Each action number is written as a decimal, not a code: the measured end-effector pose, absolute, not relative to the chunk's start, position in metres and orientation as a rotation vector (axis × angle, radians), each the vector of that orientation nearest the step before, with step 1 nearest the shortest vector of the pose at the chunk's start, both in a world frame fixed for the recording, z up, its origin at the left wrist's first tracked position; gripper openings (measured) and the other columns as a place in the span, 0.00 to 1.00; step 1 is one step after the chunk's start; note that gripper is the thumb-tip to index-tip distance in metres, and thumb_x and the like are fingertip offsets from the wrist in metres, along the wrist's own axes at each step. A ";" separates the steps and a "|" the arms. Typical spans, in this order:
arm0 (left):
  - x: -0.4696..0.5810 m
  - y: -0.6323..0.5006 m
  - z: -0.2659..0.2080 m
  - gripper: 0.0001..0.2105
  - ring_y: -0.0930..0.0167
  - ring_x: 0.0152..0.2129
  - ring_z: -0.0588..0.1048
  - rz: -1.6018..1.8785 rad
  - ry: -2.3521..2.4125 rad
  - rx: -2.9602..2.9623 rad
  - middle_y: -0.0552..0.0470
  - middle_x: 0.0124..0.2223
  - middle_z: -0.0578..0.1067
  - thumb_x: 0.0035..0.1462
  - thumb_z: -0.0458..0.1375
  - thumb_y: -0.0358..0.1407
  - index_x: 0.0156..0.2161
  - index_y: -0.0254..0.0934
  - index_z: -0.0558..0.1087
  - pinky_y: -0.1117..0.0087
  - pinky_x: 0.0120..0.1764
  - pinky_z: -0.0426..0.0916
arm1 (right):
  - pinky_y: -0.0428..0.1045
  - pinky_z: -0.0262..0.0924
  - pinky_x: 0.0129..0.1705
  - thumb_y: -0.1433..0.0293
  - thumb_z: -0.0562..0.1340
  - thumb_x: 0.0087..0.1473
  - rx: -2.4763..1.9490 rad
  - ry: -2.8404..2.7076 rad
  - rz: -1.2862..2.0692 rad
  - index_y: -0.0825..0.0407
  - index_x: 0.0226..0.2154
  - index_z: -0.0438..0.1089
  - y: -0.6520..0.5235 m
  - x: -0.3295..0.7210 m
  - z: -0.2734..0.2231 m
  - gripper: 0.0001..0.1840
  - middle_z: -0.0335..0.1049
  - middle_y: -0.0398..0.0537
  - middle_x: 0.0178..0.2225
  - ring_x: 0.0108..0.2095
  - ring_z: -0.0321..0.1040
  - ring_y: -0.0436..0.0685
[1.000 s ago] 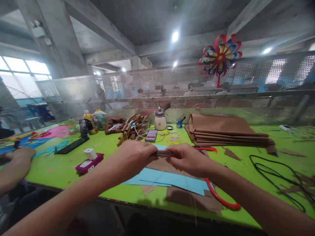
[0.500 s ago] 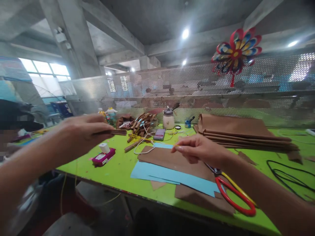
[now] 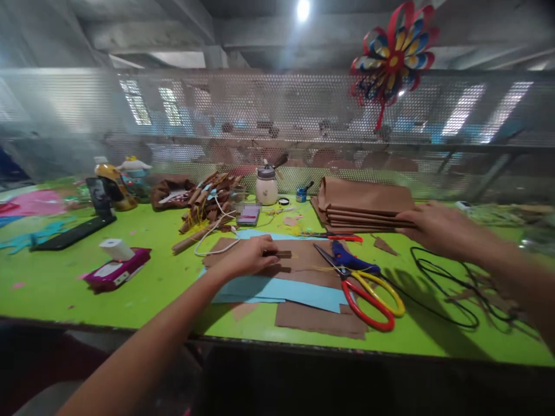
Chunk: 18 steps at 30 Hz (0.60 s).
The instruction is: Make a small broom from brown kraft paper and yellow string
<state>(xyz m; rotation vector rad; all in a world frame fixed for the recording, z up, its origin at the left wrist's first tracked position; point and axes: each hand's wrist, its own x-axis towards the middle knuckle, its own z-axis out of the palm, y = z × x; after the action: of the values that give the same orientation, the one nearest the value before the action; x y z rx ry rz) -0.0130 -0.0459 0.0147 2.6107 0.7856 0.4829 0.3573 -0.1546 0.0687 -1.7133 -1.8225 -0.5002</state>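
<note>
Over the sheets in the middle of the table, my left hand (image 3: 254, 254) is closed around a small folded brown paper strip (image 3: 284, 254), whose end pokes out past the fingers. My right hand (image 3: 433, 222) reaches to the right end of the folded brown paper stack (image 3: 368, 196), its thumb and fingers closed on the edge of the folds. Beneath my left hand lie a brown paper sheet (image 3: 312, 254) and light blue paper (image 3: 277, 287). Scissors (image 3: 368, 297) with red and yellow handles rest on the sheets, beside a blue-handled tool (image 3: 353, 260).
A purple tissue pack (image 3: 117, 270) with a white box on it sits left. Behind are bundled brown paper pieces (image 3: 212, 196), a lidded jar (image 3: 266, 188) and a small blue bottle (image 3: 302, 194). Black cable (image 3: 446, 289) loops at right. A perforated metal screen (image 3: 260, 115) stands behind the table.
My left hand has come down over the sheets with the brown strip. My right hand has left the yellow thread and moved right to the brown stack. The view has turned right and down.
</note>
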 end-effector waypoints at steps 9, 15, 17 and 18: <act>0.002 -0.057 0.018 0.10 0.71 0.27 0.69 0.317 0.833 2.842 0.49 0.33 0.75 0.56 0.50 0.36 0.37 0.36 0.73 0.74 0.29 0.56 | 0.54 0.59 0.46 0.70 0.61 0.48 -1.343 -2.033 0.553 0.54 0.47 0.67 -0.111 0.209 0.008 0.20 0.70 0.54 0.45 0.45 0.66 0.59; 0.005 -0.058 0.022 0.08 0.72 0.25 0.69 0.364 0.854 2.898 0.51 0.33 0.75 0.54 0.50 0.31 0.36 0.37 0.71 0.75 0.27 0.56 | 0.46 0.57 0.26 0.73 0.61 0.47 -1.271 -1.757 0.958 0.58 0.48 0.63 -0.097 0.199 -0.021 0.23 0.62 0.40 0.23 0.24 0.62 0.49; 0.009 -0.059 0.023 0.07 0.73 0.24 0.68 0.340 0.847 2.909 0.51 0.31 0.75 0.54 0.50 0.30 0.33 0.36 0.71 0.75 0.26 0.55 | 0.44 0.53 0.25 0.72 0.62 0.46 -1.291 -1.755 0.929 0.58 0.44 0.67 -0.100 0.205 -0.020 0.20 0.58 0.38 0.21 0.23 0.58 0.48; 0.012 -0.060 0.023 0.07 0.73 0.23 0.68 0.331 0.833 2.912 0.52 0.30 0.74 0.54 0.50 0.30 0.32 0.36 0.70 0.75 0.25 0.54 | 0.44 0.52 0.25 0.72 0.62 0.46 -1.304 -1.761 0.916 0.58 0.43 0.68 -0.102 0.208 -0.019 0.18 0.57 0.38 0.21 0.22 0.57 0.48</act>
<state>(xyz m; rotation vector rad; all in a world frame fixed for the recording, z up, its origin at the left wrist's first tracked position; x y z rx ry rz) 0.0117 -0.0602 0.0232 2.9116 0.8333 0.3314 0.2082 -0.1021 -0.0188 -1.3040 -1.7610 0.9156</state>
